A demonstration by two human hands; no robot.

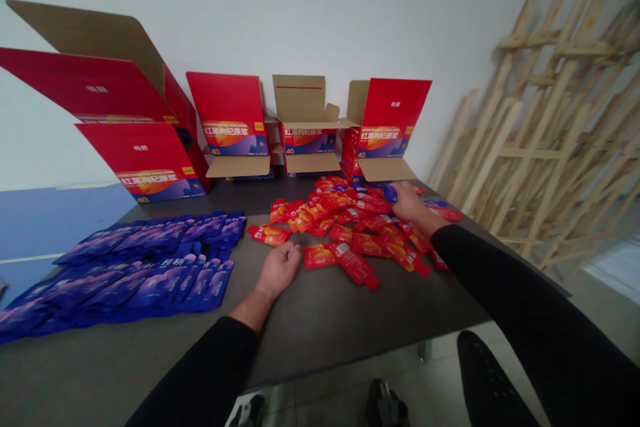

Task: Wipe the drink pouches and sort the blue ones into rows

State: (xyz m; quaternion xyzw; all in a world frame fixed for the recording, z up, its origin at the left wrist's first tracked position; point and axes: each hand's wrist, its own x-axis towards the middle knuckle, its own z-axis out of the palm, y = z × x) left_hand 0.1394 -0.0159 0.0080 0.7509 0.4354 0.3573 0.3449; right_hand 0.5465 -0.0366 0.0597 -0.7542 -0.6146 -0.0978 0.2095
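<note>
My right hand (409, 203) reaches to the far right side of a loose heap of red pouches (333, 203), its fingers closed on a blue pouch (389, 193). My left hand (281, 267) rests on the dark table in a fist, with nothing showing in it. Just right of that fist lie a red pouch (319, 256) and another one turned barcode side up (354, 264). To the left, blue pouches are laid out in two overlapping rows, a back row (150, 237) and a front row (160, 283).
Red cartons with raised flaps line the back of the dark table (320, 327): a large one at left (155, 167), then three smaller ones (235, 130), (310, 140), (385, 133). Wooden easels (540, 147) lean against the wall at right. A blue surface (50, 213) adjoins at left.
</note>
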